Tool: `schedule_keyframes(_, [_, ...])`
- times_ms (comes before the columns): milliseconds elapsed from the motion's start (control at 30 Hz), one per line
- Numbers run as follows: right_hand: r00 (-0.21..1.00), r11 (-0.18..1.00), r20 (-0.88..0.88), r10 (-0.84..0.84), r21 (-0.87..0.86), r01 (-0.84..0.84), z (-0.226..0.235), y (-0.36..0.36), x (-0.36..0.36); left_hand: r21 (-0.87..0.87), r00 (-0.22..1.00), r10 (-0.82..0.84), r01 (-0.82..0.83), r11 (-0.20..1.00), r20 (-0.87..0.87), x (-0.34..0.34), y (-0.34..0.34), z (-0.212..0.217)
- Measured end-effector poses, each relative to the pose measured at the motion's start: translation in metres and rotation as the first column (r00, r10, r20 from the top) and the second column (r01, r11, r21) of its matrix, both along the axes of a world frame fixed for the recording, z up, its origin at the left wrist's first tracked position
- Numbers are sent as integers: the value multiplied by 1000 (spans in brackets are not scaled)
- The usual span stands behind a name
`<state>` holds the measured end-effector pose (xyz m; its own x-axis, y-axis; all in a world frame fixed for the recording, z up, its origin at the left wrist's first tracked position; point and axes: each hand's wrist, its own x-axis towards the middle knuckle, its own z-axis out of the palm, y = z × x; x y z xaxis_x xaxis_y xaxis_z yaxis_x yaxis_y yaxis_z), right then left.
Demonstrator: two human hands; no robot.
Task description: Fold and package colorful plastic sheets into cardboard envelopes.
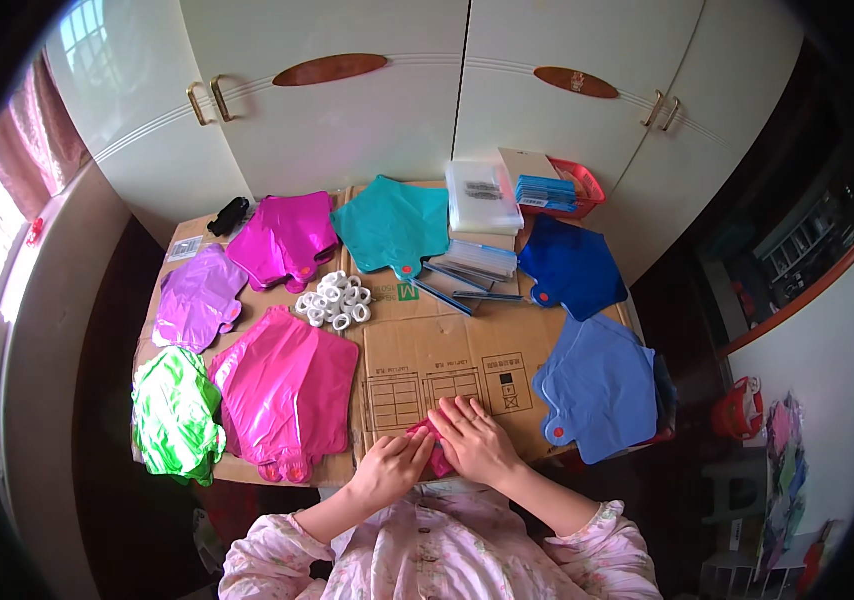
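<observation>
The crumpled pink foil piece [439, 462] is at the lower centre of the frame, on brown cardboard [402, 345], partly hidden beneath both hands. The left hand [389, 470] has its fingers bent and their tips against the foil's left side; whether they pinch it, I cannot tell. The right hand [477, 441] lies palm down, open and flat, its straight fingers close together over the foil's right side and pointing up toward the left.

Just above the hands, printed tables show on the cardboard. Left of the hands lies a flat, hot-pink foil stack [287, 385] with pointed edges, and beside it at the far left a shiny green one [177, 410]. A light-blue stack [602, 390] lies right of the hands.

Farther up, a heap of white rings [335, 302] sits left of centre. Around the upper part are lilac [199, 297], magenta [287, 240], teal [392, 225] and dark-blue [577, 268] foil stacks. A pile of clear sleeves [484, 195] and a red basket [597, 190] stand at the upper right, before pale cabinet doors [327, 130].
</observation>
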<state>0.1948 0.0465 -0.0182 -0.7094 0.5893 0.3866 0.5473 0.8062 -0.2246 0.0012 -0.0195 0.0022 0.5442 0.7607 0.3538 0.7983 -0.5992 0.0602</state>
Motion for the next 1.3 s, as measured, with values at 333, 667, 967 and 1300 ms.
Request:
schedule_keyframes(333, [999, 998, 39, 22, -65, -19, 5, -5, 1, -185, 989, 139, -127, 974, 53, -3, 2, 12])
schedule_keyframes(667, [999, 996, 36, 21, -86, -17, -1, -6, 3, -212, 995, 100, -100, 972, -9, -4, -8, 11])
schedule_keyframes(967, [1000, 994, 7, -2, -105, 3, -1, -6, 6, -113, 998, 44, -50, 992, -53, -16, 81, 51])
schedule_keyframes(1300, [998, 993, 44, 47, -107, -42, 2, -6, 8, 114, 973, 160, -142, 983, -167, 6, 185, 20])
